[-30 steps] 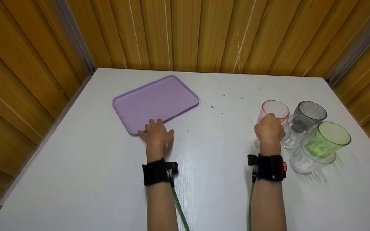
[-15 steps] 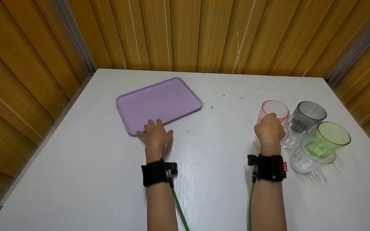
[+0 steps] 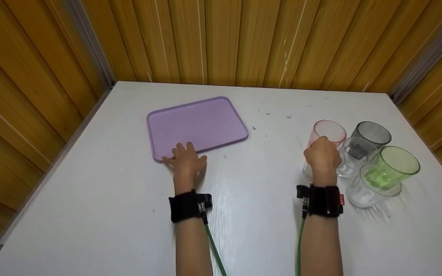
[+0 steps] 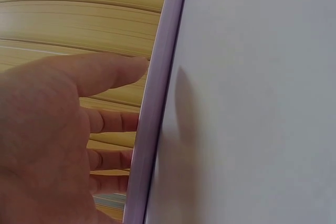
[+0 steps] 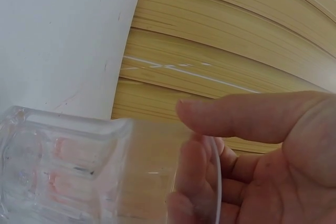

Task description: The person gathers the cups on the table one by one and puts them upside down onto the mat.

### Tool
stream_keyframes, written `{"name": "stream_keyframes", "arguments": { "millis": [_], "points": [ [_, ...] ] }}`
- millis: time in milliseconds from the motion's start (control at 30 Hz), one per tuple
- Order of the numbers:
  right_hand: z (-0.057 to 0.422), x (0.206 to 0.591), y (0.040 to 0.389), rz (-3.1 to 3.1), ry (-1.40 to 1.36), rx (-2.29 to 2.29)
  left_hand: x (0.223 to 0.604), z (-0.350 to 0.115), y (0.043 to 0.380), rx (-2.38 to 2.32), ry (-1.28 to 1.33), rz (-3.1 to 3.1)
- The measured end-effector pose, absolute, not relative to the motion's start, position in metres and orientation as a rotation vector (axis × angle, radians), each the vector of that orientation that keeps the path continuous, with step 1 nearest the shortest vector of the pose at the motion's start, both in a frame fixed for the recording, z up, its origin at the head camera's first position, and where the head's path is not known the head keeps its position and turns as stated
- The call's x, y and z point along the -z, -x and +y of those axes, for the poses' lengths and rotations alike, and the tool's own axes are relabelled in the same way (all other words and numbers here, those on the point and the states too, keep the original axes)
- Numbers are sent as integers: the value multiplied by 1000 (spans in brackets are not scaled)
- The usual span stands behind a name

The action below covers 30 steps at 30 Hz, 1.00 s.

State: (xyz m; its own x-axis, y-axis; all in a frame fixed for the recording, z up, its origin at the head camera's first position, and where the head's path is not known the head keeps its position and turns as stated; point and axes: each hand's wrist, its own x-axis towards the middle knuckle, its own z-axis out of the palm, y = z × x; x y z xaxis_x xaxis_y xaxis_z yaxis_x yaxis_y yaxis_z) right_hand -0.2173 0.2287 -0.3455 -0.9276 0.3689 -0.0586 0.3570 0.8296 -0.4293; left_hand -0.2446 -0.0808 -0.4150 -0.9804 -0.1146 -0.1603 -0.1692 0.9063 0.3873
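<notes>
My left hand (image 3: 185,161) has its fingers spread and fairly straight against the near edge of a purple tray (image 3: 198,124). In the left wrist view, the thumb and fingertips touch the tray's rim (image 4: 155,93). My right hand (image 3: 322,155) grips a clear drinking glass (image 5: 144,166) at its rim, thumb on one side and fingers on the other. From the head view the hand mostly hides this glass. Directly behind it stands a red-rimmed glass (image 3: 330,128).
To the right of my right hand stand a grey glass (image 3: 376,134), a green glass (image 3: 403,163), a clear glass (image 3: 347,170) and another clear glass (image 3: 365,197), close together. Wood-patterned walls (image 3: 221,42) border the white table (image 3: 251,214).
The tray has turned clockwise on the table, its right end coming nearer and further right. My left hand stays almost in place at its near edge. The right hand and the glasses look unmoved.
</notes>
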Motion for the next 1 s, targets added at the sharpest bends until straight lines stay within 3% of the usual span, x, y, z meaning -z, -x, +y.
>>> {"name": "stream_keyframes", "arguments": {
  "millis": [1000],
  "points": [
    [233,347,219,-3087,638,-674,410,-81,242,-628,221,2895]
  ]
}}
